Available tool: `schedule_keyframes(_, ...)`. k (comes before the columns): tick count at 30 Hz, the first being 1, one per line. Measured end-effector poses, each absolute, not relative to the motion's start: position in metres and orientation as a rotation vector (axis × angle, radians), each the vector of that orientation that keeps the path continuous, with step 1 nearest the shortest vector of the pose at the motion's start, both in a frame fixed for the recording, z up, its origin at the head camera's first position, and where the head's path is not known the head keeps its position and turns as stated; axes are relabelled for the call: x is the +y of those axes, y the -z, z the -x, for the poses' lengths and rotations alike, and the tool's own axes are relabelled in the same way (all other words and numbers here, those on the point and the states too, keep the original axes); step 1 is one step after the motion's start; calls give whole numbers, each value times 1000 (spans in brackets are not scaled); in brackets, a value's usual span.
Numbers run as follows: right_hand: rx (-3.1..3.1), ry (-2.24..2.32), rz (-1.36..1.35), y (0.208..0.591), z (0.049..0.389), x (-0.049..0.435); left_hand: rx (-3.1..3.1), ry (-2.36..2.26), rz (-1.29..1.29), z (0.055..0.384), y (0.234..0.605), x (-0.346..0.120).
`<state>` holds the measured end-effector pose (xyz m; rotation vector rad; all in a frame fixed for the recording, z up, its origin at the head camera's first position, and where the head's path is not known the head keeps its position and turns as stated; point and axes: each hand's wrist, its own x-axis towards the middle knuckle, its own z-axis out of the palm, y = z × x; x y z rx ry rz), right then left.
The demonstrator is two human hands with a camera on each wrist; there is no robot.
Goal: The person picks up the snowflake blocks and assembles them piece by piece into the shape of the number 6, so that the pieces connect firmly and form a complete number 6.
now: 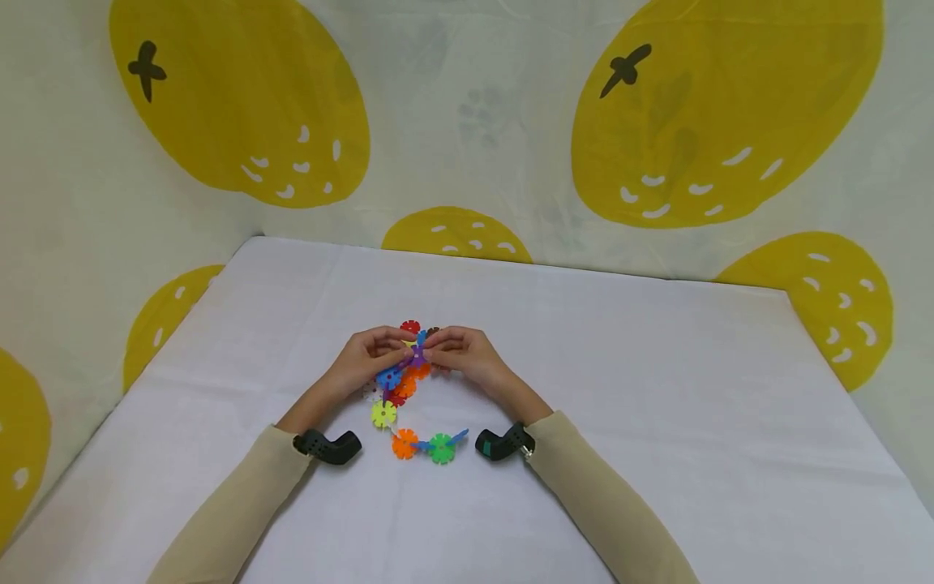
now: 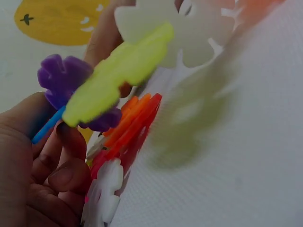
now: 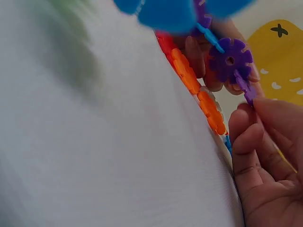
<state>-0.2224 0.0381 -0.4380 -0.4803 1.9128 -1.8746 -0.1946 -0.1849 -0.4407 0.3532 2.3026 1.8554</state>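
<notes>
Both hands meet over the table at a chain of slotted plastic snowflake discs. With thumb and fingers, my left hand (image 1: 367, 354) grips the chain's upper end at a purple disc (image 3: 230, 60). A second purple disc (image 3: 244, 87), seen edge-on, joins it at the slots; my right hand (image 1: 469, 354) pinches its far edge. From there the chain runs down through a blue disc (image 1: 389, 378), a yellow-green disc (image 1: 383, 414) and an orange disc (image 1: 404, 444) to a green disc (image 1: 441, 448) and a tilted blue disc (image 1: 460, 435). Fingers partly hide the joint in the head view.
Loose discs lie beneath and behind the hands: a red disc (image 1: 410, 326), a brown disc (image 1: 434, 331), an orange disc (image 1: 406, 386) and a white disc (image 1: 371, 391) among several. A white cloth covers the table (image 1: 657, 405). Behind it hangs a lemon-print curtain (image 1: 467, 146).
</notes>
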Motion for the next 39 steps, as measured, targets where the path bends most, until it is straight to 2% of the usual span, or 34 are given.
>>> schedule_keyframes(6, 2143, 1691, 562, 442, 224, 38, 2360, -1792, -342, 193, 438, -186)
schedule_keyframes(12, 2384, 1418, 854, 445, 224, 38, 2337, -1812, -340, 193, 438, -188)
schedule_keyframes(16, 2402, 1397, 925, 443, 222, 38, 2334, -1815, -330, 192, 439, -188)
schedule_keyframes(28, 2117, 1608, 646, 446, 226, 43, 2385, -1784, -306, 194, 441, -188)
schedule_keyframes(39, 1949, 1833, 551, 442, 225, 45, 2377, -1810, -293, 195, 443, -188)
